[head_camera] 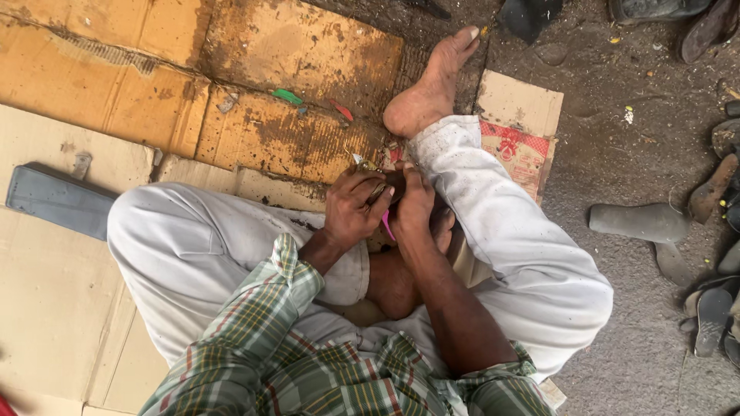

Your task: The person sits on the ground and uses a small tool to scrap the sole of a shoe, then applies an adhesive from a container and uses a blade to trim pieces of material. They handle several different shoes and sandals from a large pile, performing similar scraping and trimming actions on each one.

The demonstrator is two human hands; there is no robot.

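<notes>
I sit cross-legged on flattened cardboard in white trousers and a green checked shirt. My left hand point(353, 206) and my right hand point(416, 202) are pressed together over my lap, both closed around a small dark object point(379, 190) that is mostly hidden by my fingers. A thin pink piece point(387, 224) pokes out below, between the two hands. A small pale tip point(358, 159) shows just above my left hand. My bare foot point(430, 88) stretches out beyond the hands.
Stained brown cardboard sheets point(254, 92) cover the ground to the left. A grey flat block point(58, 199) lies on them. Small green point(287, 96) and red point(344, 112) scraps lie ahead. Worn shoe soles point(640, 222) and sandals point(711, 317) are scattered on the dirt at right.
</notes>
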